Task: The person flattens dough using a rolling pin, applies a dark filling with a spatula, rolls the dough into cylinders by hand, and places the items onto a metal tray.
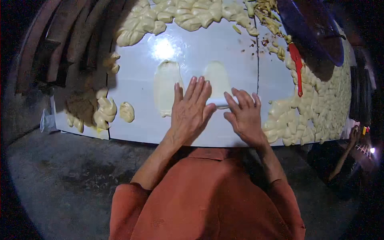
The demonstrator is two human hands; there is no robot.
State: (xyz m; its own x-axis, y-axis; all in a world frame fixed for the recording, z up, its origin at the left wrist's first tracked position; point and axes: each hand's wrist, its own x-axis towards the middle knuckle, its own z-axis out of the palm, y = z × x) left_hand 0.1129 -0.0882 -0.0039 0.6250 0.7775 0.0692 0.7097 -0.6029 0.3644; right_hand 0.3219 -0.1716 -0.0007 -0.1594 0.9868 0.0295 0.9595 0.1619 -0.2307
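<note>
My left hand [191, 105] lies with its fingers stretched out over the inner edge of a flattened oval sheet of pale dough [166, 88]. A short white rolling pin [219, 103] runs crosswise between my two hands, its ends hidden beneath them. My right hand [245, 116] rests at the pin's right end with fingers spread. The pin lies across the lower part of a second flattened dough sheet [217, 78]. To the left sits a small single dough lump [127, 112].
Pale dough lumps [188, 14] line the far side of the white tabletop [140, 76], and many more pieces [320, 104] cover the right. A red tool with a long handle [296, 64] lies near a dark purple basin [316, 32]. Yellowish strips [268, 16] lie far right. Another person's hand [354, 136] shows at right.
</note>
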